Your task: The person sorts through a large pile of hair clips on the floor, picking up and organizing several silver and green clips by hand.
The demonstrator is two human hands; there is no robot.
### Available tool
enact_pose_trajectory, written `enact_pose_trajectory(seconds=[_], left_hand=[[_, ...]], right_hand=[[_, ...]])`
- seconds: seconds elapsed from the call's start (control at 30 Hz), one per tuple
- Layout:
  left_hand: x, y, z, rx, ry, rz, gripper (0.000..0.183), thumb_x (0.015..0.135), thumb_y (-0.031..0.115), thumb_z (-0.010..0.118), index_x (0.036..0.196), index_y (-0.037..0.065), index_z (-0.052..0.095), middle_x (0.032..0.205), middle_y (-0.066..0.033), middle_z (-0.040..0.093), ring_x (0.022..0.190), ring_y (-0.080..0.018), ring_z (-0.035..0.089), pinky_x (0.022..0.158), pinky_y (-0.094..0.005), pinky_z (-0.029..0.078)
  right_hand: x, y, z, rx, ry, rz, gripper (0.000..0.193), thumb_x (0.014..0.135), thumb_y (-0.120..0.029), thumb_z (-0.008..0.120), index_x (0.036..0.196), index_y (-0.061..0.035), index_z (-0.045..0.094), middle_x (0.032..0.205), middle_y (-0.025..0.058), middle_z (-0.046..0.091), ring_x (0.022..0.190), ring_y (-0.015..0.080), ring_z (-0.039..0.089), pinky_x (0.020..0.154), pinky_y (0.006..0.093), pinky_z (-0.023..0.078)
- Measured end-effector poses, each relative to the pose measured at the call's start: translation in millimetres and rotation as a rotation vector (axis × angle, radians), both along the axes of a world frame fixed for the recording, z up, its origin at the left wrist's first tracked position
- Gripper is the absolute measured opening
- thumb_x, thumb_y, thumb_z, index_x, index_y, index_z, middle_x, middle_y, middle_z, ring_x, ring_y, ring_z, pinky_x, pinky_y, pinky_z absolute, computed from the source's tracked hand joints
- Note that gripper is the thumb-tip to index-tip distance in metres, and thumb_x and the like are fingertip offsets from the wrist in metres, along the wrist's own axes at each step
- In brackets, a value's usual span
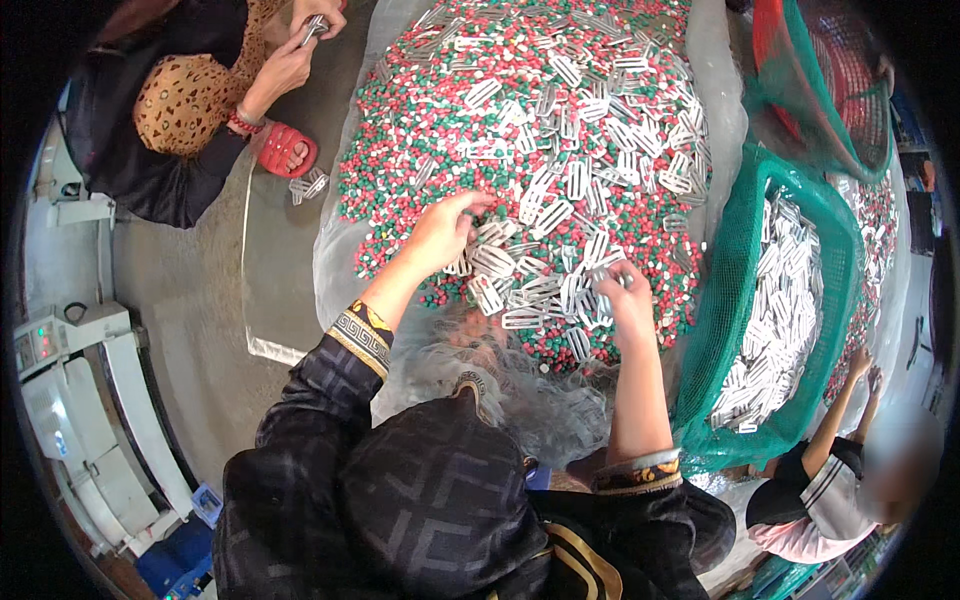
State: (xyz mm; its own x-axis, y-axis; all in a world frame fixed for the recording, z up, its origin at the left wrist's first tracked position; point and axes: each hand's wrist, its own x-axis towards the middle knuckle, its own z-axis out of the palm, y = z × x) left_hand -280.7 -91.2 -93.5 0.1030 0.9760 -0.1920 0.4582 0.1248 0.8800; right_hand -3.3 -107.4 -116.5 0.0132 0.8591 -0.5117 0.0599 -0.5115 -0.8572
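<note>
My left hand reaches over a heap of small red, green and white pellets. Its fingers are apart, their tips beside a cluster of silver slotted strips. Farther right, my right hand has its fingers closed on a silver slotted strip, partly hidden by the fingers. More such strips lie scattered across the pellets, thickest between my hands and toward the far right. Both forearms come from dark sleeves with patterned gold cuffs.
A green mesh-lined basket full of silver strips stands at my right, with a green and red mesh basket beyond. A translucent sheet lies under the pellets. One co-worker's hands hold strips at far left; another person works at right.
</note>
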Motion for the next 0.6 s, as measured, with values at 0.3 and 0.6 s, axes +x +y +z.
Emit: enact_pose_trajectory(seconds=[0.3,0.6], left_hand=[[-12,-33,-16,-0.096,0.068,-0.212,0.02,0.073,0.017,0.073,0.084,0.004,0.063,0.08,-0.0031,0.059,0.076,-0.0146,0.058,0.071,-0.03,0.046],[-118,-42,-8,0.006,0.24,0.466,0.012,0.077,0.014,0.068,0.08,0.003,0.065,0.08,-0.0072,0.067,0.07,-0.0138,0.06,0.066,-0.0304,0.049]], right_hand=[[4,-20,31,-0.158,0.366,-0.309,0.033,0.069,0.003,0.048,0.1,-0.0074,0.054,0.073,0.0071,0.053,0.051,0.012,0.047,0.04,0.0219,0.033],[8,-33,16,-0.137,0.105,-0.138,0.019,0.077,-0.005,0.063,0.094,-0.0069,0.055,0.066,0.0005,0.052,0.053,0.0087,0.047,0.046,0.0238,0.037]])
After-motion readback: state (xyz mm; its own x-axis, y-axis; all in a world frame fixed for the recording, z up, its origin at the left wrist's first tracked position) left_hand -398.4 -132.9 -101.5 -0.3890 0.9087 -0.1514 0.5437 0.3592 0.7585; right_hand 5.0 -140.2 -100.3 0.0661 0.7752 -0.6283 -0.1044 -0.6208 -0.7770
